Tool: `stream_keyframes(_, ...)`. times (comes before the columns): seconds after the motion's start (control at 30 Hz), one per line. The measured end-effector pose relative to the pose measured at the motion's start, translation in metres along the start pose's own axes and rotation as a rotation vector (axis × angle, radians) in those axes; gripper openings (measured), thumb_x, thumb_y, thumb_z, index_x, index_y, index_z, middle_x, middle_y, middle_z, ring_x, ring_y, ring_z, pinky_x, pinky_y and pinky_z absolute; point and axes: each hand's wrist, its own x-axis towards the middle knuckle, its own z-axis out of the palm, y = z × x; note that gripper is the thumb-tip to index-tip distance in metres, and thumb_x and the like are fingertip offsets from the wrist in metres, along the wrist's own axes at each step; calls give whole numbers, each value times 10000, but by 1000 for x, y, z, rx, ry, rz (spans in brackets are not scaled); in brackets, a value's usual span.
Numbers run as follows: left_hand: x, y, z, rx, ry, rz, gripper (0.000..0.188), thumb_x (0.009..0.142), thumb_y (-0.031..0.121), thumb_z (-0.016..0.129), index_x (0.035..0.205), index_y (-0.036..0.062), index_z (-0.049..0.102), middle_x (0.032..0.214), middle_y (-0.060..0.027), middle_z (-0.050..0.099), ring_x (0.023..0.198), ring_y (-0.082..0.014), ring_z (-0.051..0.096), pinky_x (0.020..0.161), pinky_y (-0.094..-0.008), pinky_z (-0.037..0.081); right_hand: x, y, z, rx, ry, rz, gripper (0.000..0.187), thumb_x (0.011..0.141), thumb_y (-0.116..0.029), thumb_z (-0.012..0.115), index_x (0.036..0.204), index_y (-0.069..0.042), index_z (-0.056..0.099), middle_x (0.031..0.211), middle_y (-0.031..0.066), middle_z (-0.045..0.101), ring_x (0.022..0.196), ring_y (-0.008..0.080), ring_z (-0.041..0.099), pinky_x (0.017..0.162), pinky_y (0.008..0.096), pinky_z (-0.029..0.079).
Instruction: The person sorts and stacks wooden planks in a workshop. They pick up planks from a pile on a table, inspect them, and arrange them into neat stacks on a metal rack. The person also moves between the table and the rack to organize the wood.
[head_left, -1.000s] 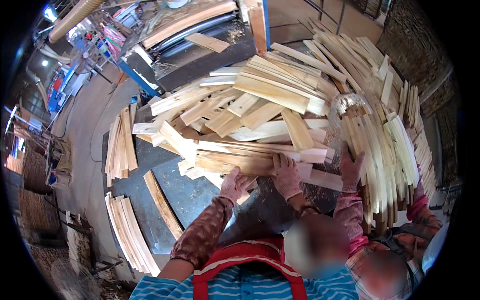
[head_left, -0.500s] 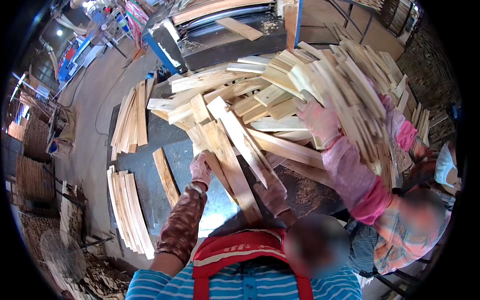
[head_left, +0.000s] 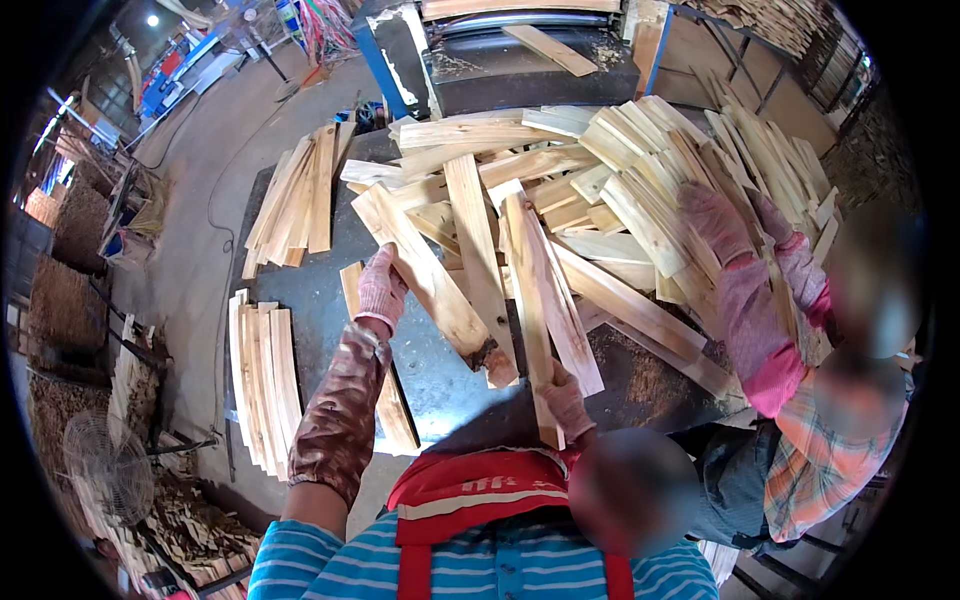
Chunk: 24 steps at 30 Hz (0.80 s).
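Note:
My left hand (head_left: 382,286), in a pale pink knit glove, is closed on the edge of a wooden board (head_left: 425,278) whose near end is dark and ragged. That board slants across the dark tabletop, partly over another board (head_left: 470,225). My right hand (head_left: 565,402), gloved too, grips the near end of a long narrow board (head_left: 526,300). A paler board (head_left: 572,345) lies just right of it. Beneath my left forearm a single dark-edged board (head_left: 396,410) rests on the table.
A heap of loose boards (head_left: 640,200) covers the table's far and right side; a co-worker's gloved hands (head_left: 718,222) are on it. Two board stacks, one nearer (head_left: 265,385) and one farther (head_left: 300,200), sit at the left edge. A machine bed (head_left: 530,85) stands beyond.
My left hand has swung its board leftward, away from the board beside it. My right hand has a narrow board in its grip. The co-worker's hands have shifted on the heap.

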Motion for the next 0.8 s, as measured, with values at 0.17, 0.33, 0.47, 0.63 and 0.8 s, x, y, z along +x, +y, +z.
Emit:
stream_keyframes(0.17, 52, -11, -21, -176, -13, -50, 165, 978, 254, 640, 988, 89, 638, 964, -53, 683, 875, -216, 666, 769, -384, 561, -19, -67, -19, 311, -29, 180, 427, 856, -82, 635, 1273, 11, 620, 1044, 72, 704, 868, 178, 672, 761, 315, 565)
stream_keyframes(0.33, 123, -16, -132, -471, -41, -44, 122, 938, 105, 545, 959, 21, 630, 965, -94, 680, 899, -216, 651, 832, -420, 555, -22, -102, -18, 416, -53, 57, 437, 894, -124, 649, 1304, 20, 601, 1075, 89, 705, 924, 193, 685, 804, 326, 571)
stream_keyframes(0.47, 132, 42, -135, -175, 53, 2, 221, 980, 161, 509, 1053, -18, 616, 1064, -129, 675, 970, -247, 645, 887, -410, 544, -6, -94, -22, 452, 84, 187, 417, 908, -162, 662, 1275, 33, 622, 1040, 79, 714, 855, 186, 692, 761, 317, 578)
stream_keyframes(0.63, 108, 144, -58, 621, 142, 304, 422, 1057, 287, 481, 1244, -76, 588, 1231, -181, 661, 1114, -310, 636, 993, -396, 527, 25, -37, -10, 420, 103, 233, 382, 952, -257, 677, 1202, 30, 650, 1013, 69, 720, 862, 169, 697, 791, 318, 575)
stream_keyframes(0.8, 33, 107, 40, -59, -572, 164, 326, 1031, 344, 541, 1144, 52, 632, 1039, -93, 726, 966, -201, 706, 860, -341, 601, 48, -53, 41, 382, 58, 102, 367, 992, -274, 636, 1202, 26, 652, 1079, 66, 709, 914, 142, 680, 800, 289, 564)
